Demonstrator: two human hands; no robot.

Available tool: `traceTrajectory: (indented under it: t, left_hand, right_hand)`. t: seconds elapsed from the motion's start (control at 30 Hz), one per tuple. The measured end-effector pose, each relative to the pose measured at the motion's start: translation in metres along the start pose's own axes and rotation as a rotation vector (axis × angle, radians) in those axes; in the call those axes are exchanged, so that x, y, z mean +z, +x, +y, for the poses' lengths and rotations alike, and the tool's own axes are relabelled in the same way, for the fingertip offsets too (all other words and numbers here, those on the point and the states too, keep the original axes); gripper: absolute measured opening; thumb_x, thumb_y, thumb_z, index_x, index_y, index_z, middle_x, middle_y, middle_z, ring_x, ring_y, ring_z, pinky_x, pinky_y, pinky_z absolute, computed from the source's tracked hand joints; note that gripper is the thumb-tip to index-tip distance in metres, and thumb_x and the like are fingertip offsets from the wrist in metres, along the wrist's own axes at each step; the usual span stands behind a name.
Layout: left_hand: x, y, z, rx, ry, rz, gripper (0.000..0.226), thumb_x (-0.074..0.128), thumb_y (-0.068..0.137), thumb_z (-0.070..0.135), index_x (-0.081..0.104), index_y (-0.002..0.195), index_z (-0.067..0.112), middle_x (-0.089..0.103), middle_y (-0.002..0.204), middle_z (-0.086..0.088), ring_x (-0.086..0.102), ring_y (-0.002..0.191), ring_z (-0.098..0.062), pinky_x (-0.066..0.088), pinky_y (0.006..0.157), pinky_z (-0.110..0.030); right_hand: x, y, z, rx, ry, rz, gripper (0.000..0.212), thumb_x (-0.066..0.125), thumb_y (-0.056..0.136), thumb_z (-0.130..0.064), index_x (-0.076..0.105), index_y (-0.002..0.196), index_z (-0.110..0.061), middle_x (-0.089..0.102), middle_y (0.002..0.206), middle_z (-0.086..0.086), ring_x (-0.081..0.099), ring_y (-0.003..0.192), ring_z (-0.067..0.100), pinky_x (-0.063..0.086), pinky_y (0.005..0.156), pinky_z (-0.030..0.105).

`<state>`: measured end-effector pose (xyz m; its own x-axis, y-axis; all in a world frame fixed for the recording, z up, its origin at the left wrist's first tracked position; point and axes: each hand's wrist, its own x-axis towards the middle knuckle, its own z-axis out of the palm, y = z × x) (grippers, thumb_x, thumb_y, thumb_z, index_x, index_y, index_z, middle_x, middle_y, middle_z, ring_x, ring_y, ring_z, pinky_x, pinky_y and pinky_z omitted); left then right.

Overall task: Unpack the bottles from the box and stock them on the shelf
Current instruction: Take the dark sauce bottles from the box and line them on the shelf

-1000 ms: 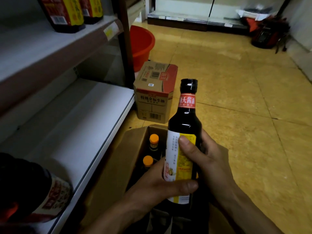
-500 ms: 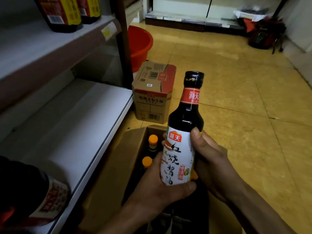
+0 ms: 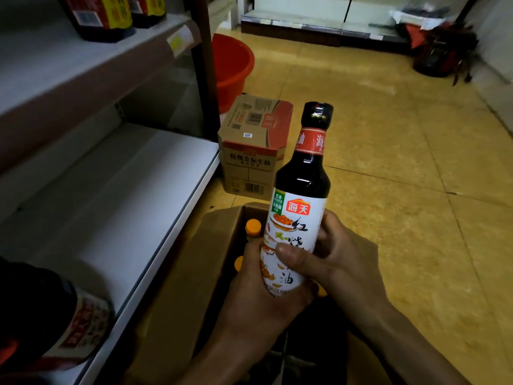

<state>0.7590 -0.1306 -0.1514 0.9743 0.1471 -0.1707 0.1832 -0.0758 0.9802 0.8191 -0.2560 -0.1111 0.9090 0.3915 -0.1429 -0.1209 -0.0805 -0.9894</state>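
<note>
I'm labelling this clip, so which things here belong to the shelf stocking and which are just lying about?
Job: dark bottle, held by left hand and right hand; open box; orange-capped bottles in it; lower shelf; shelved bottle.
Lying about: red bucket; closed carton; bag by the far wall.

The bottle [image 3: 301, 190] label reads 海天; the carton [image 3: 254, 154] seemingly 特级金标生抽.

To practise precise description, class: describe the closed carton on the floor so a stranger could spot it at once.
Follow the white lower shelf to its far end by the dark post. There, on the yellow tiles, the closed carton stands between the red bucket behind and the open box nearer. Unlike that box, it is sealed, with red print and barcodes.
</note>
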Motion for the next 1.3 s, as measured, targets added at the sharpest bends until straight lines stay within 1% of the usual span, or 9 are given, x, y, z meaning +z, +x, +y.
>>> traceTrajectory:
  t: [0.07, 0.17, 0.27, 0.37, 0.6, 0.8, 0.97, 1.1, 1.3]
  left_hand:
    - [-0.009, 0.001, 0.004, -0.064, -0.078, -0.110, 0.071, 0.091, 0.070, 0.024, 0.053, 0.129, 0.032, 0.073, 0.114, 0.021, 0.072, 0.105, -0.002, 0.059, 0.081, -0.019]
    - [-0.022, 0.005, 0.006, -0.175, -0.200, -0.244, 0.075, 0.093, 0.063, 0.038, 0.061, 0.130, 0.028, 0.076, 0.117, 0.005, 0.073, 0.109, -0.016, 0.058, 0.095, -0.038]
    - [-0.026, 0.007, 0.009, -0.200, -0.208, -0.301, 0.069, 0.089, 0.066, 0.037, 0.062, 0.129, 0.030, 0.076, 0.120, 0.003, 0.072, 0.112, -0.017, 0.055, 0.100, -0.039]
    - [-0.023, 0.005, 0.013, -0.164, -0.184, -0.281, 0.053, 0.084, 0.081, 0.024, 0.062, 0.129, 0.028, 0.076, 0.119, 0.005, 0.072, 0.110, -0.013, 0.058, 0.093, -0.030]
    - [-0.022, -0.013, 0.027, -0.124, -0.210, -0.215, 0.048, 0.072, 0.083, 0.020, 0.058, 0.125, 0.039, 0.073, 0.117, 0.021, 0.070, 0.108, 0.001, 0.055, 0.083, -0.012]
    - [-0.031, -0.033, 0.045, -0.206, -0.261, -0.175, 0.046, 0.069, 0.090, 0.009, 0.058, 0.126, 0.037, 0.074, 0.119, 0.017, 0.069, 0.111, -0.001, 0.055, 0.082, -0.013]
    - [-0.027, -0.058, 0.058, -0.256, -0.296, -0.138, 0.049, 0.069, 0.083, 0.020, 0.057, 0.128, 0.035, 0.073, 0.121, 0.018, 0.068, 0.113, 0.000, 0.054, 0.083, -0.012]
    - [-0.026, -0.086, 0.063, -0.353, -0.283, -0.141, 0.042, 0.067, 0.092, 0.009, 0.059, 0.127, 0.032, 0.074, 0.120, 0.016, 0.069, 0.113, -0.003, 0.055, 0.083, -0.015]
    - [-0.037, -0.136, 0.086, -0.504, -0.256, -0.164, 0.048, 0.076, 0.088, 0.018, 0.060, 0.133, 0.016, 0.074, 0.123, -0.004, 0.072, 0.113, -0.018, 0.058, 0.088, -0.027]
  right_hand:
    - [-0.007, 0.001, -0.001, 0.026, 0.095, -0.005, 0.057, 0.081, 0.075, -0.010, 0.059, 0.127, -0.016, 0.081, 0.099, -0.006, 0.078, 0.090, 0.011, 0.061, 0.069, 0.021]
    - [-0.016, 0.001, 0.001, 0.038, 0.230, -0.069, 0.052, 0.079, 0.076, -0.020, 0.063, 0.125, -0.017, 0.078, 0.112, 0.010, 0.076, 0.103, 0.030, 0.061, 0.085, 0.042]
    - [-0.020, 0.002, 0.005, 0.058, 0.319, -0.099, 0.049, 0.074, 0.077, -0.020, 0.064, 0.125, -0.012, 0.076, 0.115, 0.016, 0.074, 0.106, 0.034, 0.061, 0.084, 0.040]
    - [-0.016, 0.002, 0.004, 0.065, 0.303, -0.113, 0.050, 0.072, 0.079, -0.013, 0.062, 0.128, -0.012, 0.076, 0.117, 0.014, 0.074, 0.108, 0.032, 0.062, 0.083, 0.036]
    - [-0.002, 0.000, -0.010, 0.134, 0.272, -0.122, 0.049, 0.076, 0.082, -0.013, 0.063, 0.129, -0.014, 0.076, 0.118, 0.010, 0.073, 0.110, 0.029, 0.061, 0.087, 0.039]
    - [0.013, -0.011, -0.021, 0.186, 0.231, -0.071, 0.063, 0.080, 0.081, -0.015, 0.055, 0.139, -0.016, 0.073, 0.126, 0.007, 0.070, 0.117, 0.028, 0.058, 0.095, 0.049]
    - [0.020, -0.035, -0.027, 0.243, 0.230, -0.037, 0.064, 0.073, 0.080, -0.014, 0.053, 0.141, -0.013, 0.071, 0.129, 0.008, 0.069, 0.120, 0.026, 0.055, 0.101, 0.050]
    - [0.026, -0.068, -0.031, 0.333, 0.230, -0.005, 0.063, 0.074, 0.084, -0.015, 0.053, 0.142, -0.015, 0.070, 0.130, 0.009, 0.068, 0.121, 0.029, 0.053, 0.102, 0.055]
    - [0.039, -0.124, -0.063, 0.439, 0.215, 0.038, 0.061, 0.077, 0.083, -0.014, 0.054, 0.140, -0.014, 0.073, 0.126, 0.010, 0.070, 0.116, 0.029, 0.058, 0.094, 0.050]
